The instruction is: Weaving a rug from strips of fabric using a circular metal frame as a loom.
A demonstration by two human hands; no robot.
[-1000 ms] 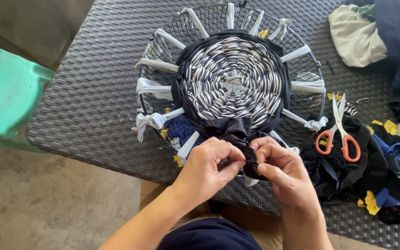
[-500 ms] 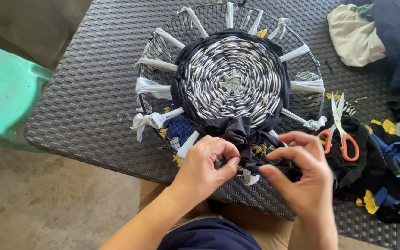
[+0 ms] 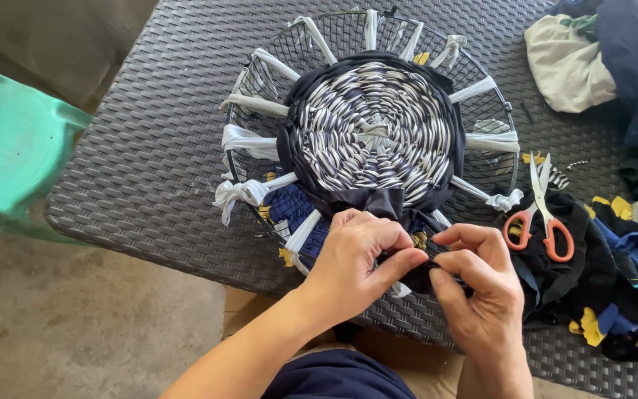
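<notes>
Since a moment ago, the right hand point(image 3: 481, 292) has drawn back in beside the left hand point(image 3: 356, 262). Both pinch the dark fabric strip point(image 3: 419, 275) at the near rim of the round woven mat point(image 3: 373, 133), fingers curled, over the wicker surface point(image 3: 149, 148).

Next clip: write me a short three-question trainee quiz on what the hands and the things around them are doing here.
1. True or false: the scissors lie on dark cloth, untouched.
2. What do the left hand and right hand pinch between them?
A) dark fabric strip
B) white spoke
C) wire
3. Which colour is the chair beside the table?

Key: 1 true; 2 A; 3 green.
</notes>
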